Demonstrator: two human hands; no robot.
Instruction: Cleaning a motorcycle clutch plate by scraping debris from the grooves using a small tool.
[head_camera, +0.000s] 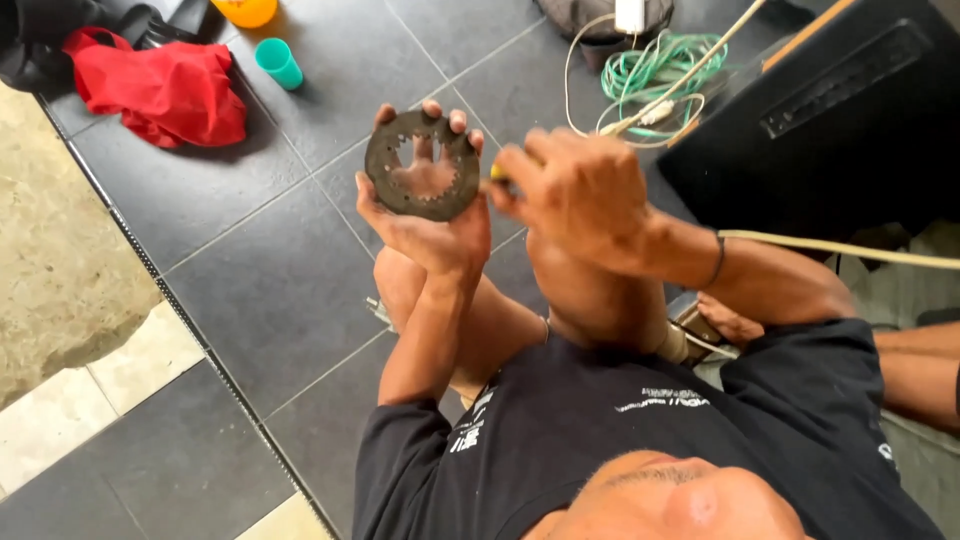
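Right now you are gripping the toothed ring (422, 165) in your left hand (430, 215); your right hand (575, 195) fingers are pinching a yellow-tipped tool (497, 173) beside it, work unfinished.

Open grey floor (250, 270) lies left of and beyond the left hand (425, 225), unobstructed as far as the red cloth (165, 90) and the teal cup (278, 62) at upper left. To the right, the right hand (580, 195) is hemmed by a coil of green and white cable (655, 75) and a black case (840, 120). Below both hands, the person's raised knees (570, 290) close the gap.
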